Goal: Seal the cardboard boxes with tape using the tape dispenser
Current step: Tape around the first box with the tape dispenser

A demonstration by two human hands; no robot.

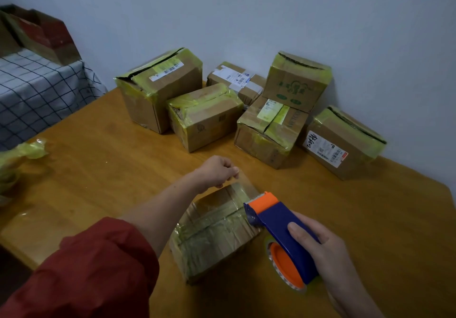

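The cardboard box (217, 233) I was working on sat near the front edge of the wooden table (103, 150), its top already layered with yellowish tape. It lay between my two hands, just left of the tape dispenser (281, 233) and under the strip of clear tape (246, 182) stretched above its far end. My right hand (323, 248) was closed around the blue body of the dispenser, thumb laid flat along its top, with the orange roller end pointed at the box's upper right corner. My left hand (218, 171) reached over the box from the left, its fingers pinched shut on the free end of the tape, held clear of the cardboard. The red sleeve (91, 268) was pushed back on that arm.

Farther back, against the wall, stood a cluster of six other boxes (204, 115), all wrapped in the same yellow-green tape, one stacked on another at the right. A crumpled wad of used tape (24, 152) lay at the table's left edge, and beyond it was a surface with a checked cloth (37, 88).
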